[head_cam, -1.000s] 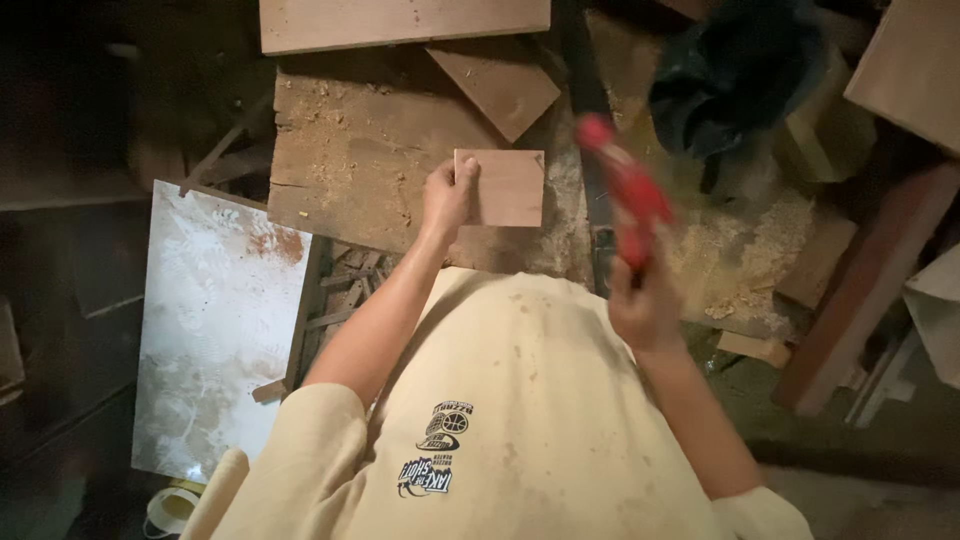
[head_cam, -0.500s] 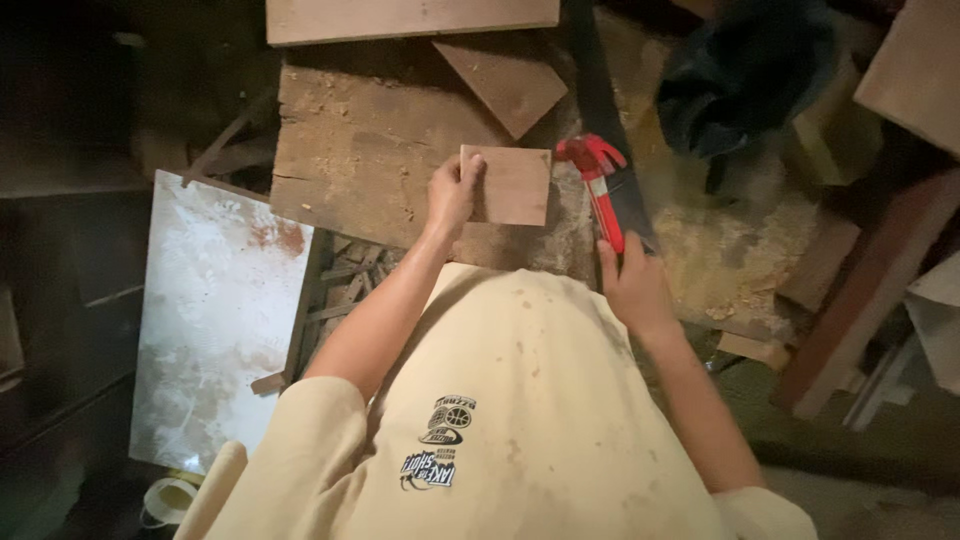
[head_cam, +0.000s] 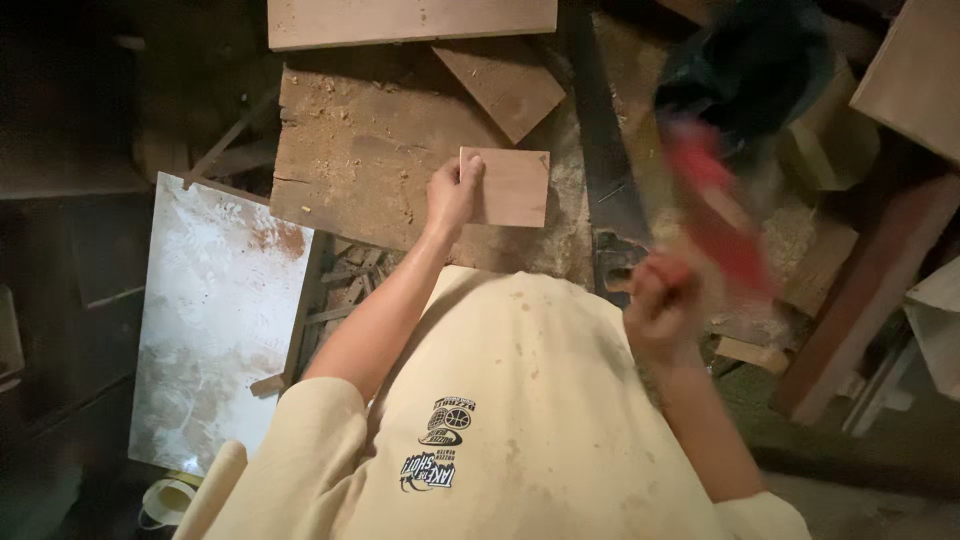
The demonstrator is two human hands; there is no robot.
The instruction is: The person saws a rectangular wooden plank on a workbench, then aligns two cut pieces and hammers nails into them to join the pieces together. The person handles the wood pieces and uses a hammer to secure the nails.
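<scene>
My left hand (head_cam: 452, 195) pinches the left edge of a small rectangular wooden piece (head_cam: 512, 187), holding it flat on a thick, sawdust-covered wooden block (head_cam: 360, 160). My right hand (head_cam: 660, 305) grips the handle of a red hammer (head_cam: 722, 215), which is raised to the right of the piece and blurred by motion. Its head is hard to make out. A handsaw with a dark blade (head_cam: 603, 175) lies on the bench between the small piece and the hammer.
A long plank (head_cam: 410, 20) and a slanted wooden offcut (head_cam: 500, 82) lie beyond the block. A stained white panel (head_cam: 220, 320) lies at the left. Dark green cloth (head_cam: 750, 60), wood scraps and a reddish beam (head_cam: 860, 300) crowd the right. A tape roll (head_cam: 165, 500) sits at bottom left.
The hammer was down beside the small piece half a second ago; my right hand has swung it up and to the right. My left hand keeps holding the piece in place.
</scene>
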